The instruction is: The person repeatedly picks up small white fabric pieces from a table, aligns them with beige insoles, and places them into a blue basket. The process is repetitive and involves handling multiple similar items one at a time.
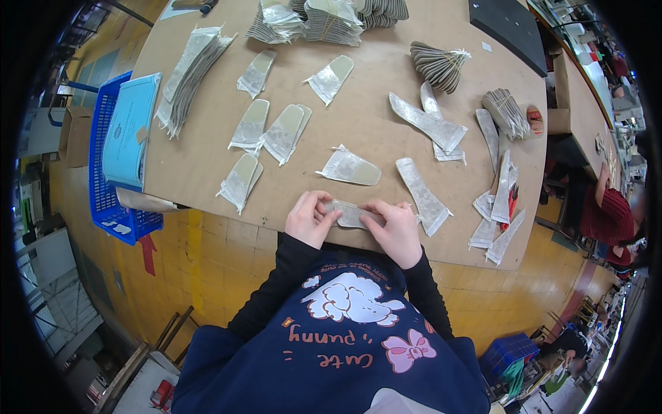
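Note:
At the table's near edge, a small grey fabric piece (350, 215) is pinched between the thumbs and fingers of both my hands. My left hand (309, 217) is closed on its left end, and my right hand (395, 229) grips the right end. Just beyond them lies a wide whitish piece with a rounded beige end (350, 168). To the right of my right hand rests a long narrow grey-white piece (423, 196) with loose threads. The fingers hide part of what I hold.
Several similar rounded pieces (284, 132) lie left of centre; bundled stacks (331, 21) sit at the far edge. A long stack (191, 79) lies at left, beside a blue basket (103, 172) holding blue folders. Scissors with red handles (511, 201) are partly covered by narrow pieces at right.

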